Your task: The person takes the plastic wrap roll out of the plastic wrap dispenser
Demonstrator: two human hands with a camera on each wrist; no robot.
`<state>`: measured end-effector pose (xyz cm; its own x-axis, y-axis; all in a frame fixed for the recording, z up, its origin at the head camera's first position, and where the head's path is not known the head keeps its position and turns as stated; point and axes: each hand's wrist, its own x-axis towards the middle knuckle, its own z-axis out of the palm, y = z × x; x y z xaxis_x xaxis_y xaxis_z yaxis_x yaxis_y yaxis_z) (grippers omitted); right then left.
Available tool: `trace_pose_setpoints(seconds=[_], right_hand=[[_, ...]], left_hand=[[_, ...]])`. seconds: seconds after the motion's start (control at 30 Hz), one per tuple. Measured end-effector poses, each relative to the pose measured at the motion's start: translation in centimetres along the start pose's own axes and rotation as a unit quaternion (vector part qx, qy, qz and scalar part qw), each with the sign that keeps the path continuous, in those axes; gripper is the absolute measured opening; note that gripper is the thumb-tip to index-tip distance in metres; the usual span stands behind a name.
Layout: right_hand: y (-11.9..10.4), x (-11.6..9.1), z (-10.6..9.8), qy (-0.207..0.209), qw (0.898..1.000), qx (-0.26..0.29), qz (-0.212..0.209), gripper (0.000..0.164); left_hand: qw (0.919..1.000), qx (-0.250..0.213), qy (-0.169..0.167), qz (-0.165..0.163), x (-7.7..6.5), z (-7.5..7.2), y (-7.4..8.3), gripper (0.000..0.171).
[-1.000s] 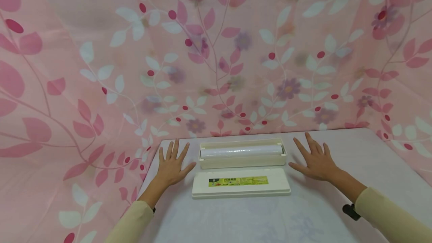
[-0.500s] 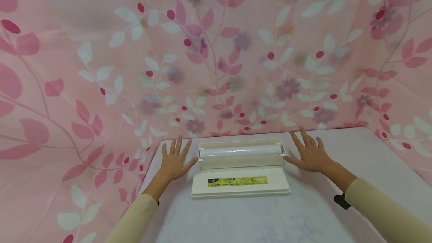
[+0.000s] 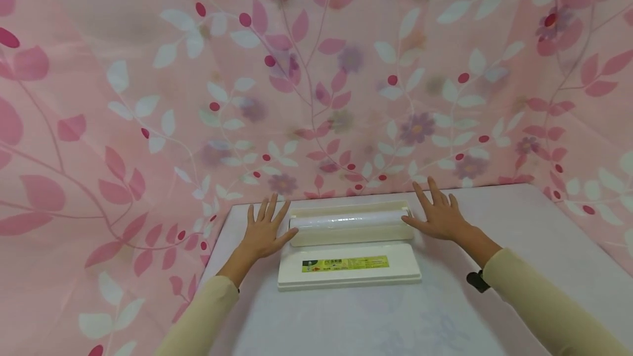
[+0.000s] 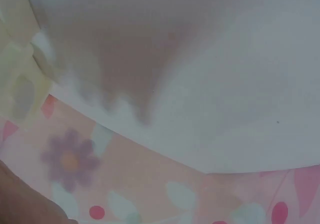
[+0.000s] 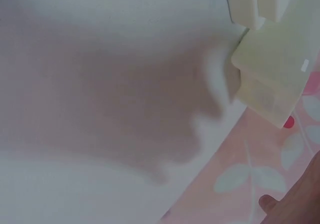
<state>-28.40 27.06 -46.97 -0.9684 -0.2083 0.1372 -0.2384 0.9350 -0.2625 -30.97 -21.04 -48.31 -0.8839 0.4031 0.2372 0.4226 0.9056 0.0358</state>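
Note:
A long cream box (image 3: 351, 235) lies near the table's back edge, with a roll of plastic wrap (image 3: 346, 220) inside it. Just in front is its flat white lid (image 3: 349, 279), bearing a yellow-green label. My left hand (image 3: 264, 235) hovers at the box's left end, fingers spread, thumb over the corner. At the other end my right hand (image 3: 442, 220) is spread likewise, its thumb overlapping the box's right corner; whether either thumb touches cannot be told. In each wrist view only part of a hand shows at a lower corner, beside the box's end (image 4: 25, 89).
A white cloth covers the table (image 3: 346, 317). Behind and on both sides hangs a pink curtain (image 3: 316, 81) printed with leaves and flowers. A small black object (image 3: 477, 281) sits at the right wrist, by the cream sleeve (image 3: 539, 301).
Both hands have moved inward, the left to the right and the right to the left, from beside the box to over its ends. Box and lid stay in place; the head view shifts slightly.

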Motion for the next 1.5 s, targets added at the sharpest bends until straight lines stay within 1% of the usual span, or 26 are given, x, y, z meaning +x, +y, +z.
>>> trace_pose_setpoints(seconds=[0.1,0.2,0.3,0.37,0.5,0.57,0.7,0.77,0.83,0.97,1.07,1.17,1.33,1.43,1.5], right_hand=[[-0.2,0.2,0.3,-0.002,1.0,-0.001,-0.001,0.101],[-0.3,0.2,0.6,0.001,1.0,0.002,-0.004,0.103],[-0.5,0.3,0.8,0.015,1.0,0.012,-0.013,0.104],[-0.8,0.4,1.1,0.028,0.999,0.016,-0.023,0.103],[-1.4,0.7,1.6,0.045,0.998,0.019,-0.044,0.102],[-1.8,0.9,2.1,0.042,0.998,0.021,-0.048,0.101],[-2.5,1.1,2.9,0.03,0.998,0.019,-0.045,0.101],[-2.9,1.2,3.1,0.021,0.999,0.013,-0.043,0.102],[-3.3,1.3,2.9,0.021,0.999,0.01,-0.047,0.103],[-3.9,1.8,2.3,0.025,0.998,0.007,-0.056,0.102],[-4.1,2.1,2.2,0.022,0.998,0.005,-0.056,0.101],[-4.3,2.3,2.5,0.018,0.998,0.003,-0.063,0.101],[-4.7,2.4,3.3,0.024,0.997,0.005,-0.078,0.101],[-5.0,2.4,3.2,0.027,0.997,0.009,-0.078,0.102],[-5.3,2.4,3.1,0.028,0.997,0.008,-0.077,0.102]], left_hand=[[1.0,0.003,0.001,0.006,0.5,-0.1,0.2,0.082],[0.9999,-0.011,-0.002,0.011,1.0,-0.3,0.4,0.081],[0.9996,-0.025,-0.007,0.01,1.6,-0.4,0.7,0.081],[0.9996,-0.025,-0.01,0.01,1.9,-0.1,0.7,0.082],[0.9987,-0.02,-0.045,0.009,2.2,0.3,0.9,0.084],[0.9982,-0.014,-0.057,0.009,2.4,0.6,1.0,0.085],[0.9981,-0.012,-0.057,0.017,2.7,1.2,0.9,0.085],[0.9976,-0.02,-0.062,0.021,2.7,1.5,0.9,0.086],[0.9971,-0.019,-0.069,0.024,2.8,1.6,0.8,0.086],[0.9974,-0.022,-0.065,0.019,2.9,1.7,0.7,0.086],[0.9973,-0.022,-0.067,0.021,3.2,1.9,0.7,0.086],[0.9972,-0.014,-0.067,0.032,3.4,2.2,0.7,0.088],[0.9977,-0.012,-0.044,0.05,3.3,2.4,0.8,0.089],[0.9971,-0.02,-0.05,0.054,3.3,2.4,0.8,0.088],[0.9966,-0.017,-0.06,0.053,3.4,2.4,0.9,0.089]])
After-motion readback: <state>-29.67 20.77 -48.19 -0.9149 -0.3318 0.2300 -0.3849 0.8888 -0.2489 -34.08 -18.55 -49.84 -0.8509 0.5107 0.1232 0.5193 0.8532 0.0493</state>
